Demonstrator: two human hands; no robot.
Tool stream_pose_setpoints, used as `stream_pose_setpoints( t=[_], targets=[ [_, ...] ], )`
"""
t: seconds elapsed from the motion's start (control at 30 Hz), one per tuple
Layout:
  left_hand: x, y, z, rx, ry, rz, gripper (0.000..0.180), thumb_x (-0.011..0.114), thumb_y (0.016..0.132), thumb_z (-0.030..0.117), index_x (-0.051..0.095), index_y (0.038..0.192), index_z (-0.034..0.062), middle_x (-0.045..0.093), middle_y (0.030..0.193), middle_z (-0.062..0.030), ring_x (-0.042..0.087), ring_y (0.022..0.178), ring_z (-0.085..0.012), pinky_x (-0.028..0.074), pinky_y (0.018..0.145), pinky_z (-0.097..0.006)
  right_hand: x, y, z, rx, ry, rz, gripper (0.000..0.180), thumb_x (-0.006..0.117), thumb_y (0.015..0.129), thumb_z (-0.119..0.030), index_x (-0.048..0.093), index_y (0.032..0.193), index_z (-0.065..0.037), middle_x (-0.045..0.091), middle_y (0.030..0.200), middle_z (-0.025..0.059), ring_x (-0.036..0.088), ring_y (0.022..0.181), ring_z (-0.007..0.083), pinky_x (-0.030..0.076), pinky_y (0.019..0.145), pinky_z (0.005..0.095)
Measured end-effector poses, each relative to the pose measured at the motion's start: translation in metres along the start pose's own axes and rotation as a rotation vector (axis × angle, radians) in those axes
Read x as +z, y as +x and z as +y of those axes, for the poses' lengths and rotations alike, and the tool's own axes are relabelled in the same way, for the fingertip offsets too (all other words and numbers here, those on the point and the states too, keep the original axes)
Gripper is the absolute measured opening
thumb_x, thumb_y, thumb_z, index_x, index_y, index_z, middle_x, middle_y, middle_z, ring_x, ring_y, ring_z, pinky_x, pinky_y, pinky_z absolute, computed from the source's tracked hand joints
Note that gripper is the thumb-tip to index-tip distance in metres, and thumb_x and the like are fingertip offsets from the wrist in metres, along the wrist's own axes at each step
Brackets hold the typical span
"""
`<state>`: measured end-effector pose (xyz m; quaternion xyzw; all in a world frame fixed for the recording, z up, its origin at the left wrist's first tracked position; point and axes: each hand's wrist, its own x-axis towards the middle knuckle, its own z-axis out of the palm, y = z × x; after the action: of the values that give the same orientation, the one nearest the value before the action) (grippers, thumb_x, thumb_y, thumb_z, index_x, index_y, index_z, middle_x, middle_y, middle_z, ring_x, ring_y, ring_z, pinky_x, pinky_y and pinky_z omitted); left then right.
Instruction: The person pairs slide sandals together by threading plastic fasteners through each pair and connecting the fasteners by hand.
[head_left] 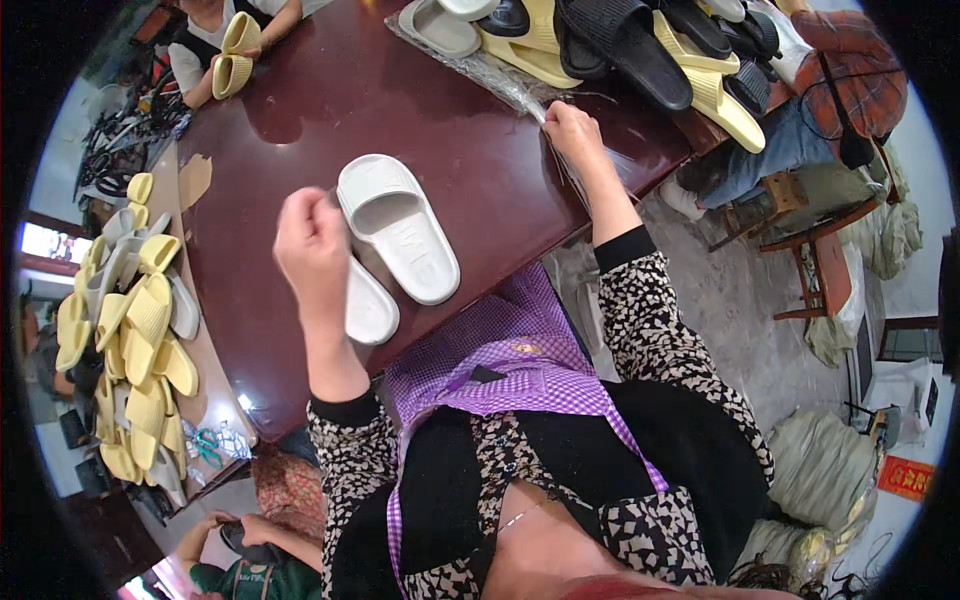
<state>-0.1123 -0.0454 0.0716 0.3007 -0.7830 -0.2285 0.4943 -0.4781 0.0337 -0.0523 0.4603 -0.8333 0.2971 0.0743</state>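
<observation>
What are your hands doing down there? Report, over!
Left hand blurred, partly hiding one slipper, grip unclear. Right hand pinching plastic. White slipper pair on table. Slipper pile beyond right hand.

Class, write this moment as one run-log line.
left hand: by white slippers, contact unclear; right hand: pinching clear plastic; white slippers: on maroon table

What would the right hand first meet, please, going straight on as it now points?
The right hand would first meet the crumpled, clear plastic sheet it seems to pinch, then perhaps the pale-yellow slipper; depth is unclear.
</observation>
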Motion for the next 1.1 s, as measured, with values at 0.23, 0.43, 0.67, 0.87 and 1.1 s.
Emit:
stream_pose_setpoints(
  t=[0.23,0.43,0.67,0.87,1.1],
  targets=[
    [-0.056,-0.037,-0.007,-0.129,0.204,0.113,0.006,0.052,0.081,-0.002,0.056,0.086,-0.0012,0.055,0.072,-0.0097,0.053,0.061,-0.0165,0.044,0.057,-0.029,-0.012,-0.002,-0.013,0.039,-0.170,-0.038,0.011,0.059,0.079,-0.017,0.062,0.086,-0.008,0.065,0.084,0.0135,0.062,0.083,0.0338,0.049,0.070,0.0437],
    [-0.047,-0.067,-0.003,0.035,0.329,0.036,0.006,0.055,0.076,-0.004,0.054,0.081,-0.0001,0.054,0.075,-0.0147,0.054,0.070,-0.0329,0.044,0.062,-0.039,-0.056,-0.023,-0.096,-0.433,0.293,0.184,0.020,0.061,0.079,-0.006,0.064,0.099,-0.004,0.065,0.082,0.0151,0.063,0.078,0.0336,0.050,0.070,0.0405],
    [-0.032,-0.092,0.009,0.067,0.353,-0.083,0.011,0.058,0.073,-0.003,0.052,0.081,0.0019,0.049,0.072,-0.0128,0.051,0.069,-0.0305,0.042,0.063,-0.040,-0.038,-0.097,-0.186,-0.644,0.510,-0.389,0.029,0.059,0.078,0.000,0.061,0.107,-0.004,0.063,0.094,0.0172,0.061,0.084,0.0354,0.049,0.071,0.0399],
    [-0.035,-0.112,0.004,0.042,0.410,-0.090,0.011,0.058,0.074,-0.003,0.052,0.082,0.0018,0.049,0.073,-0.0124,0.051,0.069,-0.0306,0.042,0.064,-0.040,-0.039,-0.121,-0.182,-0.597,0.495,-0.443,0.028,0.058,0.077,0.000,0.061,0.105,-0.003,0.063,0.088,0.0176,0.061,0.083,0.0358,0.050,0.072,0.0403],
    [-0.046,-0.123,-0.001,0.032,0.422,-0.054,0.011,0.058,0.074,-0.004,0.053,0.082,0.0010,0.051,0.074,-0.0130,0.051,0.070,-0.0310,0.042,0.064,-0.040,-0.061,-0.118,-0.184,-0.659,0.571,-0.452,0.019,0.060,0.075,0.000,0.062,0.095,-0.002,0.062,0.082,0.0152,0.061,0.080,0.0330,0.049,0.070,0.0395]
  ],
)
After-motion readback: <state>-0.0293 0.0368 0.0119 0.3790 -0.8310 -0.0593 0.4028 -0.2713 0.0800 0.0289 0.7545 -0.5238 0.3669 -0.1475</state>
